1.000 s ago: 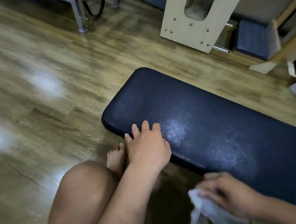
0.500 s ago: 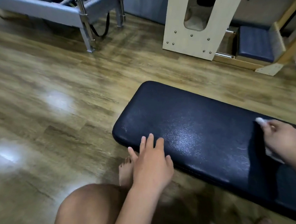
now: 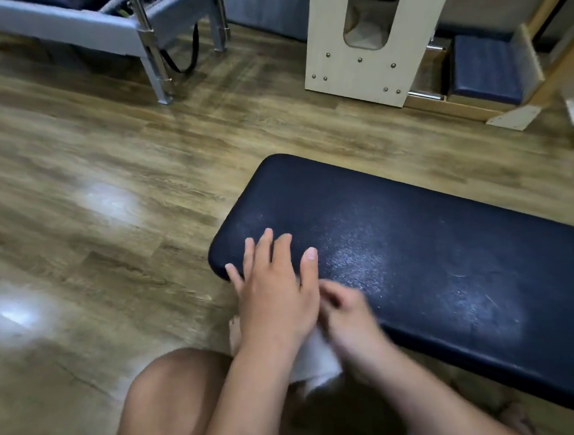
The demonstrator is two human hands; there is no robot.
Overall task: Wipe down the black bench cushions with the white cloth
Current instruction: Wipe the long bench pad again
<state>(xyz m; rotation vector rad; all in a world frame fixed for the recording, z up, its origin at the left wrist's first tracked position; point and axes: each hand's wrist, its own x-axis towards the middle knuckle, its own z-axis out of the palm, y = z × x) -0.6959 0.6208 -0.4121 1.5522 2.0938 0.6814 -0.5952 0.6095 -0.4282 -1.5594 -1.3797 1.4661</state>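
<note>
Beside the raised knee (image 3: 171,389), right hand (image 3: 349,320), blurred, clutches the white cloth (image 3: 316,358) at the near edge of the black bench cushion (image 3: 429,247). Left hand (image 3: 273,294) lies flat, fingers straight, on its near-left corner. Wiping looks mid-pass; next stroke prob. needs cloth pressed flat & swept across the top. Beyond: second dark cushion (image 3: 486,71).

Wood-plank floor (image 3: 113,157) carried glare patches left of the grip. Grey metal frame (image 3: 88,30) stood far ahead-left; pale wooden panel (image 3: 357,66) far ahead.
</note>
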